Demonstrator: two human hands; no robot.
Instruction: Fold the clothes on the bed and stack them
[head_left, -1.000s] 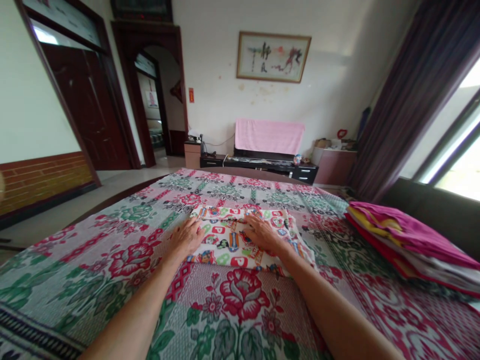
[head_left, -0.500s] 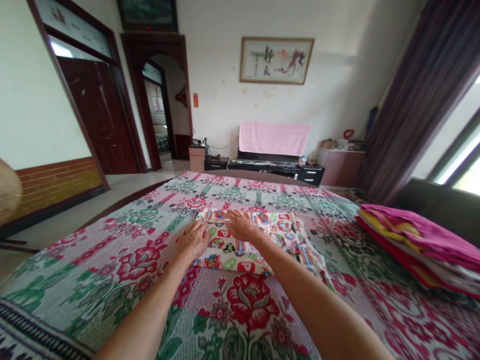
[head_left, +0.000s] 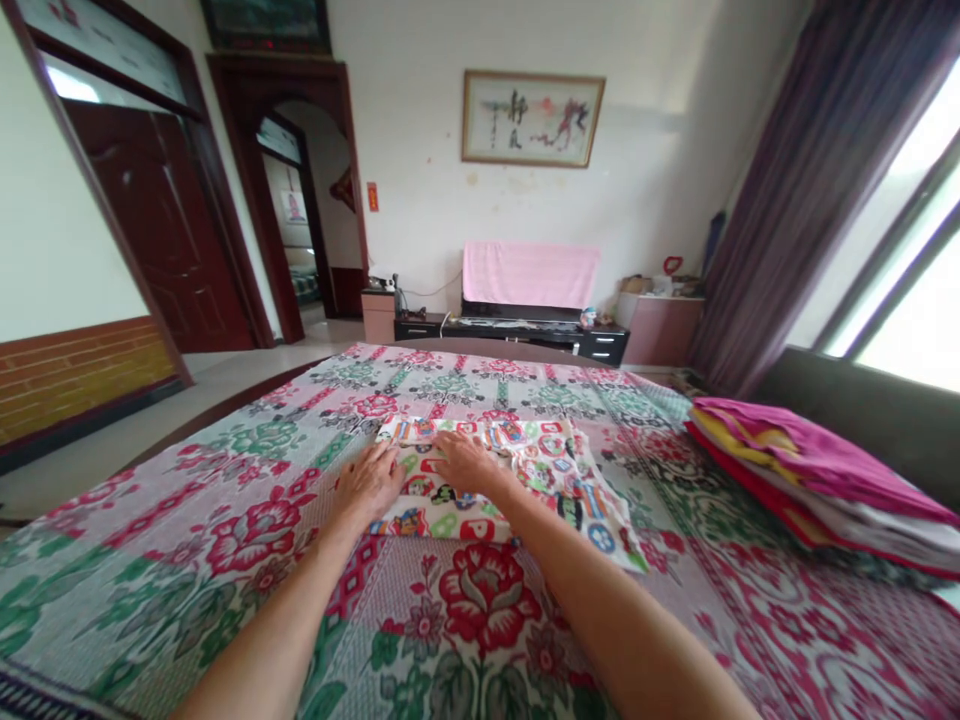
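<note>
A white cloth with colourful cartoon prints (head_left: 555, 465) lies folded and nearly flat on the flowered tablecloth (head_left: 255, 540). On its left edge rests my left hand (head_left: 372, 482), palm down with the fingers stretched forward. My right hand (head_left: 466, 462) lies flat on the upper left part of the cloth, fingers pointing left and forward. Neither hand grips anything. The cloth's right end spreads out unevenly beside my right forearm.
A stack of folded clothes (head_left: 817, 480), pink on top, sits at the table's right side. Beyond the table stand a low black cabinet (head_left: 604, 343) and a screen covered by a pink towel (head_left: 529, 273). A dark sofa (head_left: 862, 400) is at the right.
The whole view has shifted slightly, so the room and table appear further left. Both hands remain flat on the printed cloth, in nearly the same places on it.
</note>
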